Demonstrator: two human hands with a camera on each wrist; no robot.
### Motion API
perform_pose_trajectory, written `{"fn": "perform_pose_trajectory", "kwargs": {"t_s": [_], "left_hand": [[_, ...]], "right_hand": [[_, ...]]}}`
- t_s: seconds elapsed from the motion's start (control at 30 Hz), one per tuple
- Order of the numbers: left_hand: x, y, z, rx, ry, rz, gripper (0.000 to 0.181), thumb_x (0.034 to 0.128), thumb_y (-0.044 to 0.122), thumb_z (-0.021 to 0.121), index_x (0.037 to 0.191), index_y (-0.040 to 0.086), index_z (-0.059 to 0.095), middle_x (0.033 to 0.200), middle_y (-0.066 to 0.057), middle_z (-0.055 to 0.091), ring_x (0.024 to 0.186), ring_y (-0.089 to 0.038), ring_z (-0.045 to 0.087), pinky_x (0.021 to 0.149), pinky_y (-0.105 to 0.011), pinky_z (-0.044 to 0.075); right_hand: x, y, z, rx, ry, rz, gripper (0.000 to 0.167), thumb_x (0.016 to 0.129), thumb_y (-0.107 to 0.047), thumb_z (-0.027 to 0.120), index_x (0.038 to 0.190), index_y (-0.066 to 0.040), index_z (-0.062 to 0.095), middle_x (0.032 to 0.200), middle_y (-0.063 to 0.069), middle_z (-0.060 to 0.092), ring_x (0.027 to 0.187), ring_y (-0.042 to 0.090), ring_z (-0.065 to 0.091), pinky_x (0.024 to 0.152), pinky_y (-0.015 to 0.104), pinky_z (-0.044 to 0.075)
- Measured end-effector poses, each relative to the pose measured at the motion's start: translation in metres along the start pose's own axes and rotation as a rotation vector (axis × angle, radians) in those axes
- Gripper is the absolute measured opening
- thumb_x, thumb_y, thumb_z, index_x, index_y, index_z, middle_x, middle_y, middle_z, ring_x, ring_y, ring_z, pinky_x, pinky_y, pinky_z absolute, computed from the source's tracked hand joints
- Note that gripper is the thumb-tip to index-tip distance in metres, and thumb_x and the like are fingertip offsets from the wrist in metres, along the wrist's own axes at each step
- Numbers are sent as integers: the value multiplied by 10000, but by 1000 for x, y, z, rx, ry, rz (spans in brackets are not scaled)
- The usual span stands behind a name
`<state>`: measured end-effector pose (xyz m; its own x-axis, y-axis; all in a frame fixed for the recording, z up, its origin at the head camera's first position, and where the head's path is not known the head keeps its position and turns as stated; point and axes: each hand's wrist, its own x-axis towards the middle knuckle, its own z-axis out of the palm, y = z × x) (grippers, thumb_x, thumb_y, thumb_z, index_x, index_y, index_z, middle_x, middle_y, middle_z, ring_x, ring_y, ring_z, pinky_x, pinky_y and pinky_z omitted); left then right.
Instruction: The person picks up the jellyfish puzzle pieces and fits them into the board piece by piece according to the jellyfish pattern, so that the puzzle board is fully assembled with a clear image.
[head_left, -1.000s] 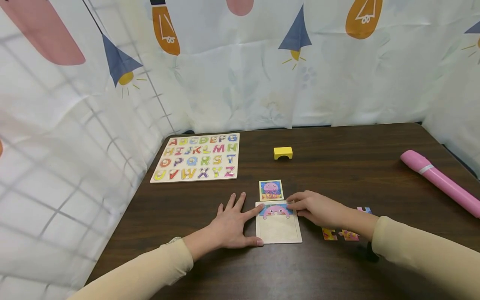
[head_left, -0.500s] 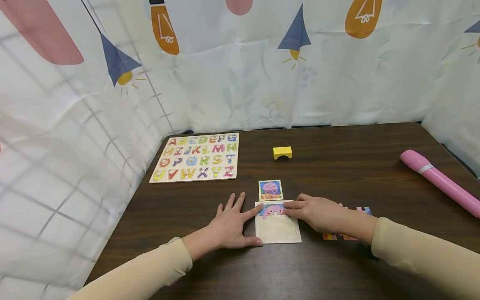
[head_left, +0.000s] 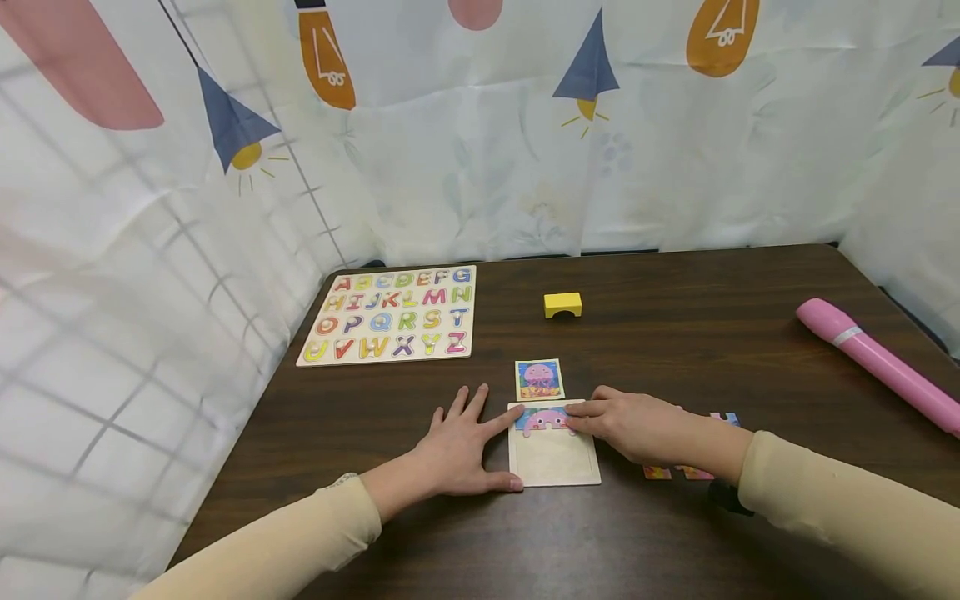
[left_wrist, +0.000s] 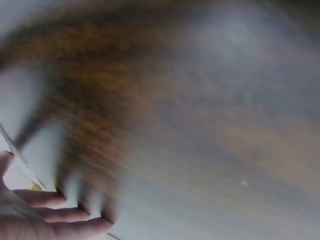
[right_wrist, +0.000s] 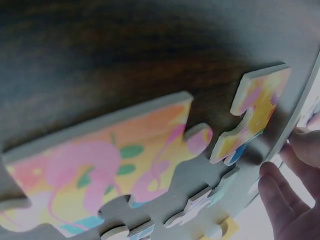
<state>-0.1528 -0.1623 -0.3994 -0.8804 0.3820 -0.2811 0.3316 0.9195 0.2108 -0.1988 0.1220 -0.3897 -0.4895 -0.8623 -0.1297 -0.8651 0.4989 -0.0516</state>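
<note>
A square wooden puzzle tray (head_left: 555, 458) lies in front of a small jellyfish picture card (head_left: 539, 380). Joined pieces with a pink jellyfish head (head_left: 546, 419) fill its top strip; the rest shows bare wood. My left hand (head_left: 457, 450) is spread flat at the tray's left side, index fingertip on the upper left corner, thumb at the lower left. My right hand (head_left: 637, 425) rests its fingertips on the right end of the top strip. In the right wrist view, loose puzzle pieces (right_wrist: 95, 170) lie on the table beside the right hand (right_wrist: 295, 190).
An alphabet board (head_left: 390, 317) lies at the back left. A yellow arch block (head_left: 562, 305) stands behind the card, and a pink stick-like object (head_left: 885, 362) lies at the right. Several loose pieces (head_left: 697, 473) are partly hidden under my right forearm.
My right hand has moved slightly left, from the tray's upper right edge onto the top strip's right end. My left hand has stayed in place on the tray.
</note>
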Motion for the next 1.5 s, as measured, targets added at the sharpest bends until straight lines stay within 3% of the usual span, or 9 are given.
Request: {"fn": "perform_pose_trajectory", "kwargs": {"t_s": [0.4,0.57,0.7,0.8,0.93,1.1,1.23,1.5], "left_hand": [[0,-2,1,-1,7,4,947,795,777,671,1597,408,327,1697,-193,204,1549,-494,188,1118,-731,308],[1,-1,3,10,3,1,948,799,777,669,1599,402,325,1699,-196,195,1550,-494,183,1113,-729,316],[0,-1,4,10,-2,0,951,800,776,668,1601,398,323,1700,-196,192,1552,-493,176,1113,-733,311],[0,0,4,7,4,5,948,801,770,673,1599,395,328,1699,-197,195,1552,-494,176,1112,-738,307],[0,0,3,15,13,13,940,804,764,675,1598,394,333,1696,-199,204,1550,-493,185,1109,-739,310],[-1,1,1,25,14,13,936,804,764,675,1596,394,338,1691,-204,215,1548,-491,197,1104,-737,321],[-2,2,0,23,17,12,935,802,760,681,1594,395,343,1691,-203,218,1548,-489,199,1106,-735,322],[-2,1,0,18,19,11,934,802,756,686,1593,395,345,1693,-198,216,1549,-488,197,1110,-731,320]], "right_hand": [[-2,5,5,25,26,-6,481,957,-138,712,1428,-183,623,1460,3,617,1072,188,565,762,230,568],[-4,9,4,198,52,25,439,972,-139,696,1407,-167,641,1468,5,612,1071,171,574,798,252,544],[-9,18,2,358,99,48,380,994,-116,661,1374,-127,661,1426,44,643,1172,232,635,932,372,561],[-17,27,2,467,148,112,340,998,-115,656,1337,-101,677,1344,69,690,1207,277,663,966,462,553],[-33,42,7,549,186,242,316,988,-122,671,1303,-96,684,1229,44,739,1113,232,702,903,412,577],[-50,54,11,560,184,331,293,958,-147,711,1250,-118,712,1181,6,747,1069,211,701,875,376,569],[-57,57,11,522,177,332,281,923,-215,761,1193,-144,742,1173,-7,732,1067,218,687,862,378,567],[-62,58,16,477,204,282,241,872,-321,816,1054,-180,746,1056,-69,663,880,57,564,752,284,518]]}}
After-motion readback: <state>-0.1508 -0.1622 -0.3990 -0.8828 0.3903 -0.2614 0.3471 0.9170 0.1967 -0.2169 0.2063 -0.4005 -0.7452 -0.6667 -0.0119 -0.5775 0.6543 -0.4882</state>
